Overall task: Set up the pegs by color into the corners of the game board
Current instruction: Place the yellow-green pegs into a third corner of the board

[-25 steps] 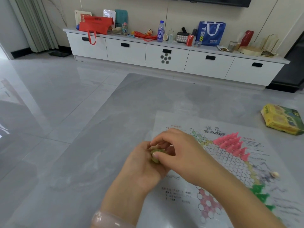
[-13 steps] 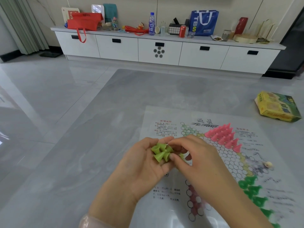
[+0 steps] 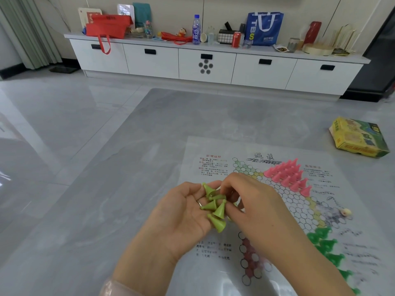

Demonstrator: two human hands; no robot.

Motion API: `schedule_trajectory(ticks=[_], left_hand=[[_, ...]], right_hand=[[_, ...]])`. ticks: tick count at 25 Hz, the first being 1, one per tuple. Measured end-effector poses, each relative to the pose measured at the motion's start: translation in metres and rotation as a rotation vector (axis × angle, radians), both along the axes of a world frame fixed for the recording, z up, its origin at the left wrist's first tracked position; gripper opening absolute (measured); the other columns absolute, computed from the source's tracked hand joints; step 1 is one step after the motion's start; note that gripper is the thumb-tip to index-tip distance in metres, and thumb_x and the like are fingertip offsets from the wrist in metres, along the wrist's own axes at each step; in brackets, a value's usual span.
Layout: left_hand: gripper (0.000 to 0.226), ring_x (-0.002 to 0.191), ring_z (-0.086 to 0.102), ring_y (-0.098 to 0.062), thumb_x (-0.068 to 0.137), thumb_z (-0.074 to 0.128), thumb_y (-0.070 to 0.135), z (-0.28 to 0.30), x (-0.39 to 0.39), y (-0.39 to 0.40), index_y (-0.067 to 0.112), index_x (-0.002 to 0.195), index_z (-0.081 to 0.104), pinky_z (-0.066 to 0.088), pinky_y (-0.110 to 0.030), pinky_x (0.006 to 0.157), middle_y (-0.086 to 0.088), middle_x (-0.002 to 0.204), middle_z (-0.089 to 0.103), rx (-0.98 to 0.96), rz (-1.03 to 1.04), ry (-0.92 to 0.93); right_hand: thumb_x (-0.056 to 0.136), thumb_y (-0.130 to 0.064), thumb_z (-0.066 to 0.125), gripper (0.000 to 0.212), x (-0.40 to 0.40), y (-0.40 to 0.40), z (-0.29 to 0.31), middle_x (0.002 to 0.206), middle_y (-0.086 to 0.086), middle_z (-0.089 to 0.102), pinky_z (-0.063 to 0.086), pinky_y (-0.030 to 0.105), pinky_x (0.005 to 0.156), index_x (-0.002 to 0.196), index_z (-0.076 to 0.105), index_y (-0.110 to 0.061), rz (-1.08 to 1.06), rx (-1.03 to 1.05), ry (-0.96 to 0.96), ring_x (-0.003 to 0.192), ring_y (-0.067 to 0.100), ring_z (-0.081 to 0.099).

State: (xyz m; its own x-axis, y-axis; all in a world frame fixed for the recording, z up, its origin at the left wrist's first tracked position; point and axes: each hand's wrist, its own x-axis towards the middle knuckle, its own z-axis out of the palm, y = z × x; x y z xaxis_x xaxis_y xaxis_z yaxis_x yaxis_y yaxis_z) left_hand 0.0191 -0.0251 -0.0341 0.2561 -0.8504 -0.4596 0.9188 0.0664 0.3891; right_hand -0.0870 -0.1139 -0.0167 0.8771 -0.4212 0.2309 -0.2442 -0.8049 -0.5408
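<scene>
A cluster of light green cone-shaped pegs [image 3: 213, 208] is cradled in the left hand [image 3: 183, 218], which is cupped palm-up with the fingers loosely curled around them. The right hand [image 3: 254, 206] is brought against the cluster from the right, its fingertips [image 3: 229, 208] bent in among the pegs; whether one peg is actually pinched cannot be told. Both hands are held above the near left part of the printed game board [image 3: 213, 146], a paper sheet laid flat on the grey table [image 3: 96, 210]. The far corner of the star is filled by pink pegs [image 3: 288, 176] standing upright in rows. Dark green pegs [image 3: 324, 242] are seen along the right side of the board, partly blurred. A yellow and green game box [image 3: 357, 137] is lying on the table, well apart from the board to the right.
</scene>
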Motion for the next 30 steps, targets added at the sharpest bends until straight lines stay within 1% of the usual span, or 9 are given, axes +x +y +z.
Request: schedule_trajectory(ticks=[6,9,11,14,17,20,22,26,30], left_hand=[[0.031,0.059,0.067,-0.032,0.073,0.042,0.008,0.0,-0.005,0.0,-0.01,0.091,0.06,0.057,-0.033,0.064,-0.024,0.074,0.065,-0.04,0.025,0.087],[0.032,0.071,0.066,-0.031,0.073,0.044,0.008,-0.002,-0.007,0.0,-0.01,0.093,0.061,0.055,-0.036,0.074,-0.023,0.079,0.065,-0.013,0.025,0.051],[0.037,0.082,0.064,-0.031,0.072,0.045,0.007,-0.001,-0.009,-0.001,-0.013,0.098,0.061,0.054,-0.038,0.078,-0.024,0.089,0.065,0.006,0.013,0.019],[0.035,0.087,0.062,-0.034,0.077,0.046,0.005,0.003,-0.01,0.0,-0.011,0.105,0.059,0.055,-0.045,0.073,-0.026,0.098,0.061,0.029,0.053,0.024],[0.023,0.071,0.063,-0.031,0.088,0.046,0.015,0.006,-0.01,0.002,-0.002,0.077,0.058,0.06,-0.04,0.06,-0.021,0.077,0.064,0.117,0.105,-0.067],[0.04,0.047,0.05,-0.019,0.092,0.043,0.026,0.01,-0.01,0.005,0.009,0.057,0.048,0.048,-0.024,0.041,-0.007,0.053,0.05,0.256,0.132,-0.388],[0.048,0.041,0.044,-0.016,0.095,0.039,0.032,0.01,-0.014,0.005,0.011,0.051,0.043,0.041,-0.023,0.041,-0.002,0.045,0.044,0.363,0.072,-0.691],[0.033,0.043,0.043,-0.009,0.096,0.036,0.027,0.001,-0.024,0.008,0.019,0.069,0.053,0.04,-0.019,0.046,0.007,0.048,0.047,0.438,-0.131,-1.194],[0.021,0.052,0.045,-0.012,0.097,0.031,0.031,-0.005,-0.025,0.01,0.025,0.09,0.049,0.035,-0.022,0.05,0.006,0.057,0.042,0.592,-0.292,-1.8]], right_hand=[[0.085,-0.019,0.055,0.02,0.002,0.001,-0.001,0.093,-0.017,0.054,0.044,0.019,0.074,0.1,0.061,-0.031,-0.001,-0.042,0.028,0.084,0.002,0.047],[0.086,-0.02,0.053,0.022,0.004,0.002,-0.003,0.092,-0.02,0.049,0.039,0.013,0.072,0.102,0.06,-0.034,-0.017,-0.043,0.056,0.082,0.001,0.043],[0.085,-0.02,0.054,0.019,0.004,0.003,-0.003,0.09,-0.02,0.05,0.042,0.016,0.072,0.1,0.058,-0.032,-0.024,-0.05,0.067,0.081,0.0,0.045],[0.084,-0.021,0.057,0.007,0.0,0.003,0.002,0.078,-0.02,0.052,0.045,0.019,0.068,0.088,0.055,-0.027,-0.064,-0.017,0.013,0.077,0.001,0.051],[0.079,-0.019,0.063,0.012,-0.007,-0.002,0.011,0.074,-0.013,0.059,0.047,0.014,0.066,0.079,0.053,-0.026,-0.173,0.131,-0.151,0.074,0.004,0.057],[0.079,-0.013,0.063,0.015,-0.013,-0.012,0.016,0.072,-0.011,0.06,0.043,0.003,0.062,0.078,0.054,-0.026,-0.31,0.292,-0.325,0.073,-0.002,0.057],[0.082,-0.013,0.058,0.015,-0.016,-0.018,0.015,0.073,-0.012,0.06,0.042,0.002,0.061,0.082,0.057,-0.029,-0.366,0.332,-0.361,0.07,-0.005,0.056],[0.084,-0.017,0.055,0.023,-0.02,-0.026,0.01,0.076,-0.014,0.065,0.045,0.003,0.061,0.081,0.059,-0.039,-0.414,0.376,-0.355,0.072,-0.003,0.06],[0.086,-0.016,0.054,0.016,-0.023,-0.028,0.011,0.076,-0.013,0.064,0.042,0.001,0.058,0.086,0.063,-0.03,-0.441,0.367,-0.35,0.069,-0.004,0.058]])
